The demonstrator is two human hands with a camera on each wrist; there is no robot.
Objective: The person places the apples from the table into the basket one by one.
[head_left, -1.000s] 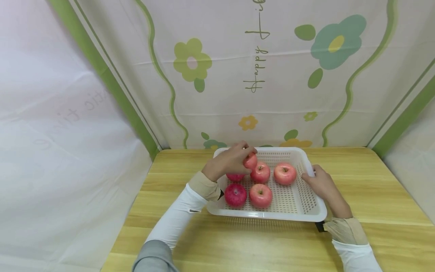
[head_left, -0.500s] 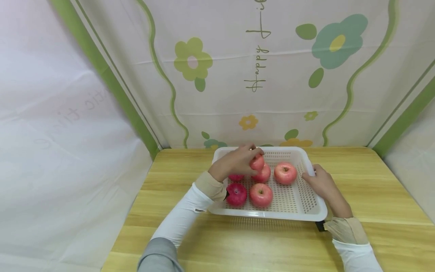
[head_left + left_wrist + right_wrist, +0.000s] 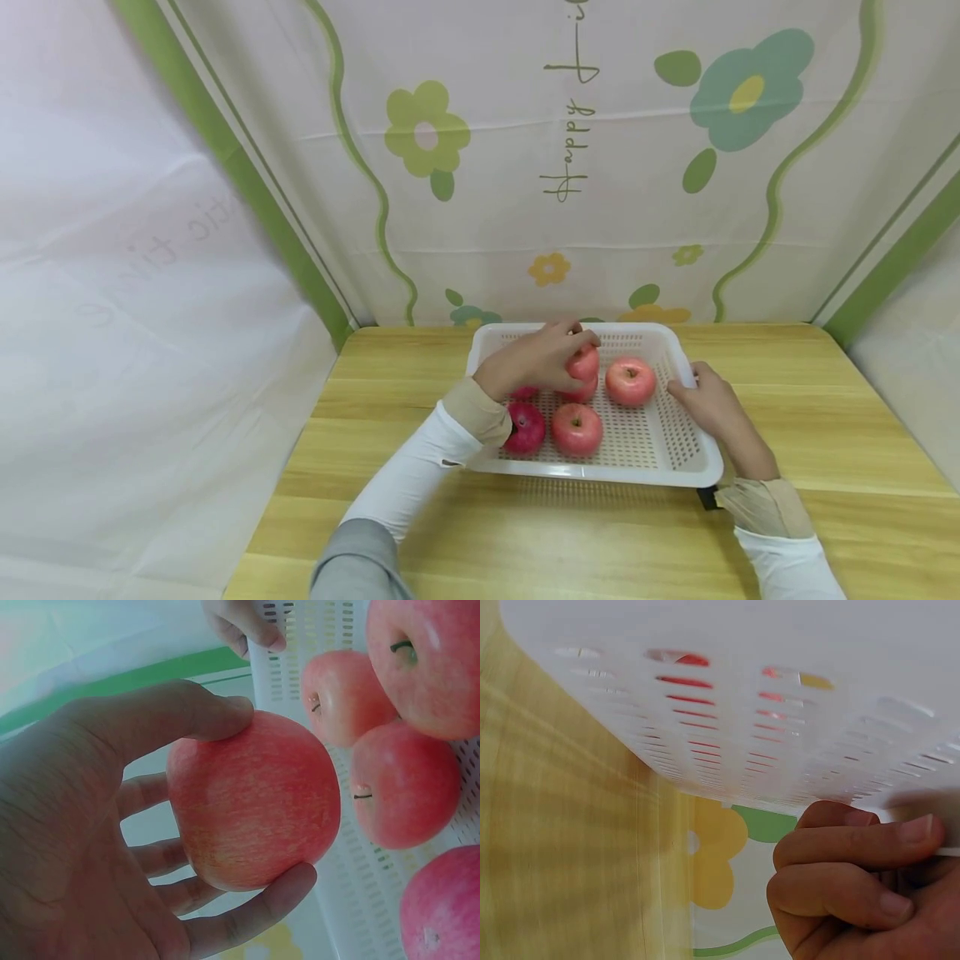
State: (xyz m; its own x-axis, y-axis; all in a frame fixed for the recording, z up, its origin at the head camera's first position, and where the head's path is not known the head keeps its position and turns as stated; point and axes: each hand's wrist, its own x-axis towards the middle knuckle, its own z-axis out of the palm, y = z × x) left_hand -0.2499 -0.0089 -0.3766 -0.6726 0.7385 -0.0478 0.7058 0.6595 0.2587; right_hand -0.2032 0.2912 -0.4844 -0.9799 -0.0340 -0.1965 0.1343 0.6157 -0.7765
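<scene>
My left hand (image 3: 534,360) holds a pink-red apple (image 3: 255,802) over the white plastic basket (image 3: 592,473), its thumb on one side and fingers curled round the other. In the head view the held apple overlaps another apple (image 3: 579,392) beneath it. A pink apple (image 3: 630,382) lies toward the right, and one more pink apple (image 3: 577,431) is nearer the front. Beside that is a dark red apple (image 3: 528,428), partly covered by the left wrist. Behind the left hand, another red apple is mostly hidden. My right hand (image 3: 708,406) grips the basket's right rim, fingers curled on the outside.
The slotted basket stands on a light wooden table (image 3: 375,467) near its back edge. Right behind that edge hangs a white curtain (image 3: 480,225) with printed flowers. Further white cloth (image 3: 135,350) encloses the left side. Bare basket floor (image 3: 630,437) shows at the front right.
My left hand has moved to the right with the apple, from the basket's back left to over the back middle apple. The right hand has stayed on the rim.
</scene>
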